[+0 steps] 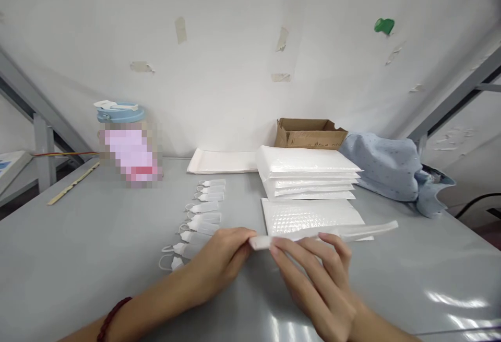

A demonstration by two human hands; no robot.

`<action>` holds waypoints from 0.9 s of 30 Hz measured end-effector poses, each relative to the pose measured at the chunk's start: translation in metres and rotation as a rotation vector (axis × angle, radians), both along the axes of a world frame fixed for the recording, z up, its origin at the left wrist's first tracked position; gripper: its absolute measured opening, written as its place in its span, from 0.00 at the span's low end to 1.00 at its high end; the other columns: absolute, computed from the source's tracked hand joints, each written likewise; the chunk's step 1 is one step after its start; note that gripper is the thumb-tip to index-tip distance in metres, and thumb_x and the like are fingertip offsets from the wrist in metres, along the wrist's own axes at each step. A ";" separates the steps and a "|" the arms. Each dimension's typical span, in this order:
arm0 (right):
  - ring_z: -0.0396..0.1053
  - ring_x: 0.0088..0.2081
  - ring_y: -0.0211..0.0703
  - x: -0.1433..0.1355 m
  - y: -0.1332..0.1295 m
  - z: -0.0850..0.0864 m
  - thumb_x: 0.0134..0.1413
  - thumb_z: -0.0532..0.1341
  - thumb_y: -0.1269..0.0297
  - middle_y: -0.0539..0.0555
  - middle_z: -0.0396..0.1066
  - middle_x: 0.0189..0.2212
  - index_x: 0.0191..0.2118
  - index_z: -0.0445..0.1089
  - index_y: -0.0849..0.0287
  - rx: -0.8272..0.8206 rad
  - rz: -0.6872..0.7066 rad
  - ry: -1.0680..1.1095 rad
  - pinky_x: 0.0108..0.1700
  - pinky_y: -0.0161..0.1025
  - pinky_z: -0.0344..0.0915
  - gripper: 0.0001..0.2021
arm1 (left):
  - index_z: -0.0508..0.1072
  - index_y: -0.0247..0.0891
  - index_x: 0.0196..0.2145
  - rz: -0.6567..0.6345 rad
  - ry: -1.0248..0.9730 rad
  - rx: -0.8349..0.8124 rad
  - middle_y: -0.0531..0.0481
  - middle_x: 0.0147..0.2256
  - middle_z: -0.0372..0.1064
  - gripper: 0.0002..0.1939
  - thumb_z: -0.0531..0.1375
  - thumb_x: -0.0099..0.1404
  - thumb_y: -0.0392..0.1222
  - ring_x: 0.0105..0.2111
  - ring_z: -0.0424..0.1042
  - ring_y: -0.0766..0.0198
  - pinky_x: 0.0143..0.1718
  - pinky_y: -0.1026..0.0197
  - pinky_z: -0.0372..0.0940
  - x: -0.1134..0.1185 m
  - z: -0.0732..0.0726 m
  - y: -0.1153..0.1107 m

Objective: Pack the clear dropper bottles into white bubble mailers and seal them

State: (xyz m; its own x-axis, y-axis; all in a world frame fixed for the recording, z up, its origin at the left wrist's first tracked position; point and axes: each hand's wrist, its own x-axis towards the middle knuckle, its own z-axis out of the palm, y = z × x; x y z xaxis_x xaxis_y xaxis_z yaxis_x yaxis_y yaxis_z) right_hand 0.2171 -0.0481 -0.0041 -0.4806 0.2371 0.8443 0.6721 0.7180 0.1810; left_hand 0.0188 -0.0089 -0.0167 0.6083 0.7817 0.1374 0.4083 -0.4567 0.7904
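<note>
A white padded envelope is held edge-on above the grey table. My left hand pinches its left end between thumb and fingers. Around the same end, a little further right, my right hand grips it with the fingers bent over it. Behind the held envelope, another bubble envelope lies flat, with a stack of white envelopes just beyond. Left of my hands, several small clear bottles with white looped caps lie in a column, the nearest partly hidden by my left arm.
Flat white envelopes lie at the table's back, beside the stack. An open cardboard box stands behind it, with blue cloth to the right. At the left are a blue-lidded container and a thin strip.
</note>
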 end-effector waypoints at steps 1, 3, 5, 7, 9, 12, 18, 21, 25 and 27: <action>0.66 0.40 0.47 0.001 0.001 -0.002 0.56 0.57 0.78 0.61 0.76 0.38 0.39 0.73 0.67 0.011 -0.001 0.018 0.45 0.51 0.57 0.09 | 0.71 0.35 0.32 0.022 -0.028 -0.110 0.49 0.30 0.73 0.13 0.48 0.68 0.39 0.31 0.71 0.63 0.34 0.62 0.66 0.002 0.002 0.000; 0.66 0.42 0.49 0.001 0.004 -0.007 0.54 0.57 0.79 0.62 0.74 0.40 0.40 0.73 0.66 -0.009 -0.005 0.032 0.46 0.52 0.58 0.10 | 0.71 0.35 0.28 0.020 -0.101 -0.371 0.50 0.27 0.71 0.13 0.51 0.66 0.41 0.29 0.70 0.63 0.31 0.63 0.66 0.006 0.007 0.003; 0.66 0.43 0.50 -0.001 0.006 -0.012 0.53 0.57 0.80 0.63 0.73 0.40 0.41 0.72 0.66 -0.069 -0.005 0.031 0.46 0.53 0.59 0.11 | 0.72 0.34 0.29 -0.013 -0.210 -0.627 0.50 0.27 0.71 0.11 0.55 0.62 0.43 0.29 0.71 0.63 0.31 0.63 0.66 0.011 0.013 0.008; 0.66 0.42 0.51 -0.003 0.010 -0.015 0.52 0.57 0.81 0.62 0.74 0.39 0.40 0.71 0.66 -0.130 -0.001 0.052 0.45 0.53 0.61 0.11 | 0.73 0.33 0.30 -0.014 -0.304 -0.827 0.50 0.28 0.71 0.09 0.58 0.58 0.42 0.29 0.71 0.64 0.33 0.62 0.67 0.020 0.017 0.013; 0.67 0.40 0.50 -0.005 0.013 -0.015 0.52 0.57 0.82 0.61 0.74 0.37 0.39 0.70 0.65 -0.186 -0.003 0.083 0.43 0.52 0.61 0.11 | 0.74 0.33 0.29 0.011 -0.347 -0.920 0.50 0.28 0.71 0.07 0.60 0.54 0.39 0.30 0.71 0.64 0.36 0.62 0.67 0.032 0.020 0.017; 0.67 0.36 0.46 -0.005 0.019 -0.015 0.54 0.55 0.80 0.59 0.73 0.35 0.38 0.69 0.63 -0.311 -0.023 0.104 0.40 0.47 0.61 0.10 | 0.71 0.33 0.23 0.056 -0.341 -0.922 0.50 0.26 0.70 0.04 0.59 0.51 0.37 0.29 0.70 0.65 0.36 0.63 0.66 0.052 0.017 0.020; 0.66 0.30 0.41 0.004 0.026 -0.019 0.57 0.52 0.77 0.55 0.70 0.28 0.34 0.68 0.62 -0.416 -0.049 0.102 0.33 0.38 0.62 0.08 | 0.68 0.34 0.19 0.153 -0.242 -0.812 0.48 0.21 0.70 0.10 0.57 0.52 0.43 0.25 0.72 0.63 0.31 0.60 0.69 0.067 0.009 0.024; 0.66 0.30 0.42 0.006 0.028 -0.021 0.57 0.52 0.77 0.55 0.69 0.27 0.33 0.67 0.61 -0.442 -0.075 0.093 0.33 0.38 0.61 0.09 | 0.70 0.32 0.22 0.242 -0.131 -0.641 0.46 0.22 0.72 0.13 0.57 0.55 0.46 0.22 0.73 0.61 0.25 0.60 0.68 0.049 0.017 0.032; 0.64 0.30 0.42 0.003 0.029 -0.022 0.57 0.52 0.78 0.55 0.68 0.27 0.31 0.67 0.61 -0.449 -0.093 0.085 0.32 0.38 0.59 0.10 | 0.72 0.34 0.29 0.502 -0.004 -0.291 0.48 0.25 0.73 0.13 0.55 0.59 0.46 0.21 0.72 0.63 0.23 0.62 0.66 0.000 0.030 0.055; 0.62 0.30 0.42 -0.001 0.028 -0.022 0.57 0.52 0.78 0.55 0.68 0.27 0.30 0.66 0.61 -0.433 -0.080 0.080 0.32 0.39 0.59 0.10 | 0.73 0.34 0.32 0.622 0.067 -0.127 0.48 0.26 0.74 0.13 0.53 0.61 0.45 0.24 0.73 0.60 0.25 0.60 0.66 -0.030 0.032 0.071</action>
State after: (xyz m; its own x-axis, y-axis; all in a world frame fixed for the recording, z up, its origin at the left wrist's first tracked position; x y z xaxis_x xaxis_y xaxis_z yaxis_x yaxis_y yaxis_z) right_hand 0.2165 -0.0203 -0.0265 -0.3837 0.6108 0.6926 0.7282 0.6614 -0.1799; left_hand -0.0112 0.0623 0.0154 0.0396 0.9992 -0.0024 0.6172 -0.0226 0.7865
